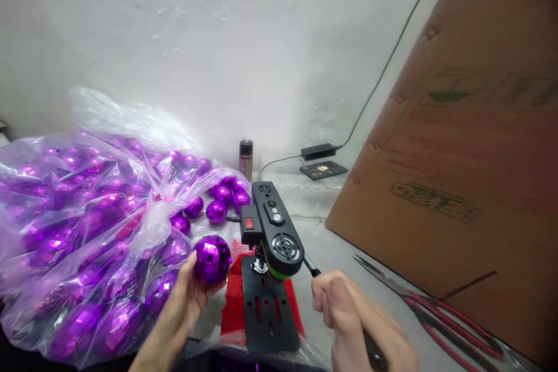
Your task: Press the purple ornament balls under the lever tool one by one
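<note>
My left hand [187, 296] is closed around a shiny purple faceted ball [212, 260], holding it just left of a small black press-like machine [279, 226]. The machine has round grilles and a red switch on top, with a slotted black plate [270, 308] over a red base [233, 305]. My right hand [357, 325] grips the machine's lever handle [375, 351], whose metal shaft runs up to the machine head. The ball is apart from the plate, and its underside is hidden by my fingers.
A clear plastic bag [143, 238] full of purple balls fills the left side, with loose balls [217, 211] beside it. Behind stand a small bottle [246, 160], a power adapter [318, 151] and a phone [323, 170]. Scissors [436, 314] lie by a cardboard box [462, 128] on the right.
</note>
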{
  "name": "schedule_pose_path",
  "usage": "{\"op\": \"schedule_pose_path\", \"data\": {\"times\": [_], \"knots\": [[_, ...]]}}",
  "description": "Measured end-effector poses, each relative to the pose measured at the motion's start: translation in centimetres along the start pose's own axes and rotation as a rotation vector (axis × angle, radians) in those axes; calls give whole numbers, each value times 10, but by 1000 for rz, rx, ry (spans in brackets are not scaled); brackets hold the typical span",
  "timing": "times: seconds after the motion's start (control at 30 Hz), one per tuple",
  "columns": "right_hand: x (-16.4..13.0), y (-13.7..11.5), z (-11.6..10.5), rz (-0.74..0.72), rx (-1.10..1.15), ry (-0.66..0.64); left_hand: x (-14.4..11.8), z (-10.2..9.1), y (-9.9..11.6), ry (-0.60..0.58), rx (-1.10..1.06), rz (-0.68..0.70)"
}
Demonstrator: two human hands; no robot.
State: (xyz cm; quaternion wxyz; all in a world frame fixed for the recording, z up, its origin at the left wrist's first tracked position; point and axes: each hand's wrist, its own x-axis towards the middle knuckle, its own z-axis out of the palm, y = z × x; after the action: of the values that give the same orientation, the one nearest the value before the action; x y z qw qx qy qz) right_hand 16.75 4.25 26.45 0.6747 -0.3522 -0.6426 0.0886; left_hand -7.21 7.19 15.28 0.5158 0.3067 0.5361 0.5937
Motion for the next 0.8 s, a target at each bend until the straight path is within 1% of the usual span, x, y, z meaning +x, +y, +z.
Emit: {"op": "schedule_pose_path", "data": {"times": [0.03,0.07,0.1,0.17,0.27,0.33,0.37,0.47,0.53,0.63,0.7,0.8], "knots": [[2,0,-1,-14,2,-18,-11,4,-17,6,-83,-69],[3,0,-2,-13,4,-18,-19,7,-32,0,-112,-114],[3,0,-2,-3,6,-4,-24,11,-46,-10,-100,-133],[3,-1,-3,4,15,9,-26,15,-66,-56,47,-82],[2,0,-7,-44,21,-61,-23,22,-80,-151,263,38],[0,1,-8,-58,12,-100,-24,28,-82,-179,363,96],[-1,0,-8,-46,7,-95,-25,31,-82,-173,417,124],[-6,-6,-4,39,-11,-12,-30,40,-81,-134,567,177],[-9,-11,1,96,-21,43,-33,44,-79,-127,609,181],[-10,-15,5,121,-13,59,-35,46,-71,-124,651,191],[-10,-15,5,122,-14,56,-37,47,-62,-157,698,201],[-9,-15,3,119,-30,51,-36,51,-52,-244,778,242]]}}
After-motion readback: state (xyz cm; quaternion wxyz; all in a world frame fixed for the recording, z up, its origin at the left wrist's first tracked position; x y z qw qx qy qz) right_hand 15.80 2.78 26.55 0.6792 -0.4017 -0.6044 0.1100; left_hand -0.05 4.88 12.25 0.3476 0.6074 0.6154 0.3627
